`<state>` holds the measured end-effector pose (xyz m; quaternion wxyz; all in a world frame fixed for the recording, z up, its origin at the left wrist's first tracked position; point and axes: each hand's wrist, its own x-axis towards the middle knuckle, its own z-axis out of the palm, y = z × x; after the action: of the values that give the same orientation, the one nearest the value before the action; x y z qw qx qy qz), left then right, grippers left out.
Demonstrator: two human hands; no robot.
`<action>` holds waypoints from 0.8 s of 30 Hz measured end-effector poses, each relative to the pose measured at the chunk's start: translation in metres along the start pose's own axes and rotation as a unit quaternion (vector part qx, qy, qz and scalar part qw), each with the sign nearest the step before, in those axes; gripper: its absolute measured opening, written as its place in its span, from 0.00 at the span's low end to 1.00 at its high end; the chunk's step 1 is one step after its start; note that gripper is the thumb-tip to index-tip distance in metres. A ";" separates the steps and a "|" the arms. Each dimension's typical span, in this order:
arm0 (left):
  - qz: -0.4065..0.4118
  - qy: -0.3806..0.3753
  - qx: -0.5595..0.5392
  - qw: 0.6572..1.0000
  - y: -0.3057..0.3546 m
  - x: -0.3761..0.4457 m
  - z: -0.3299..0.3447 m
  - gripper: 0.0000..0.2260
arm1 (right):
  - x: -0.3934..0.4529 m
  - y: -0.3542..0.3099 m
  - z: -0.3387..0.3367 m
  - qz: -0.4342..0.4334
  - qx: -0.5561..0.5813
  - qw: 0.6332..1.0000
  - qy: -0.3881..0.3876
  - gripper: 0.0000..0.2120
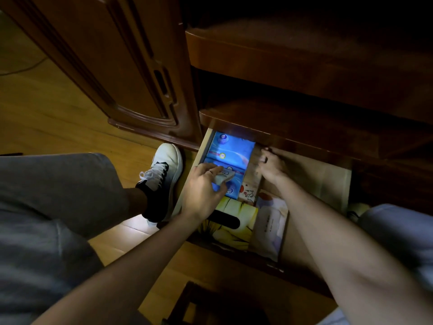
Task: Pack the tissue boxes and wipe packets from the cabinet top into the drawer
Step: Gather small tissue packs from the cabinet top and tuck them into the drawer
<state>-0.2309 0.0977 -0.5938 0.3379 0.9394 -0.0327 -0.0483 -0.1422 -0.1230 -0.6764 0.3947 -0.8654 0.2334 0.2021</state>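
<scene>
While the left hand lowers a small pale packet onto the blue tissue packs already lined up along the drawer's left side, the step would go best if the packet were laid flat and square to the packs beneath it, pushed toward the back so that it does not ride up and catch on the shelf edge above when the drawer is closed. Its fingers are curled round the packet, thumb below and the rest across its top, a ring showing on one of them; the wrist is bent down and the forearm reaches in from the near left over the yellow tissue box at the drawer front. The right hand reaches deeper, near the back of the drawer just under the shelf edge, its fingers partly bent and apart; whether they grip anything I cannot tell, since the light there is poor. It lies beside a narrow patterned pack standing between the blue packs and the bare drawer floor. A white wipe packet rests at the front, just beside the yellow box. My judgement is that the right side still has room, so further items should go there rather than be stacked higher on the left.
</scene>
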 end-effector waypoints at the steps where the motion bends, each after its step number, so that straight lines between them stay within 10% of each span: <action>1: 0.004 -0.002 -0.001 1.000 0.001 0.000 0.001 0.21 | -0.004 0.001 -0.004 -0.002 0.005 1.000 0.002 0.27; 5: 0.028 -0.008 0.024 0.999 0.011 -0.002 0.009 0.23 | -0.032 0.003 -0.013 -0.055 0.038 0.996 0.065 0.18; 11: 0.100 -0.013 0.035 0.994 0.027 -0.015 0.022 0.24 | -0.094 0.003 -0.017 -0.050 0.190 0.973 -0.124 0.03; 16: 0.080 -0.078 0.096 0.989 0.020 -0.026 0.029 0.28 | -0.097 0.033 -0.028 -0.011 0.234 0.972 0.012 0.14; 24: 0.083 -0.205 0.232 0.947 -0.013 -0.023 0.022 0.26 | -0.079 0.045 -0.006 0.005 0.176 0.983 -0.060 0.13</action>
<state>-0.2562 0.0960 -0.6176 0.0993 0.9555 -0.1895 -0.2030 -0.2308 -0.1344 -0.6574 0.5530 -0.7674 0.2457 0.2120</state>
